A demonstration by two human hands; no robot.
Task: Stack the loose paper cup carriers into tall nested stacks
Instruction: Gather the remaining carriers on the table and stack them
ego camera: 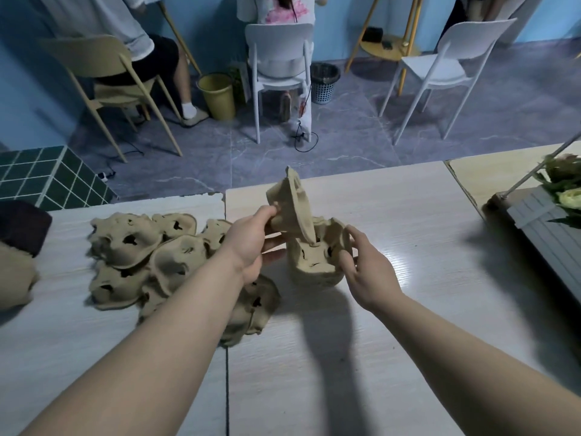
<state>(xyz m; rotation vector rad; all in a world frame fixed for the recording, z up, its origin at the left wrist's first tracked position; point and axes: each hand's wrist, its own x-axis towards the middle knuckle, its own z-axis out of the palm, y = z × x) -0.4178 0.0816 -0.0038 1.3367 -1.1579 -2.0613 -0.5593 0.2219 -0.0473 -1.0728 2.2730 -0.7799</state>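
Observation:
A short nested stack of tan pulp cup carriers (314, 265) stands on the pale wooden table (393, 231) at centre. My left hand (251, 243) grips one carrier (290, 202), held tilted on edge with its lower end touching the stack's top. My right hand (361, 265) holds the stack's right side with curled fingers and thumb. Several loose carriers (138, 256) lie in an overlapping heap to the left. One more carrier (254, 306) lies partly hidden under my left forearm.
A dark object (22, 225) and another tan pile (14, 281) sit at the table's left edge. A grey crate with flowers (547, 218) stands at the right. Beyond the table's far edge are chairs (279, 67), seated people and bins on the floor.

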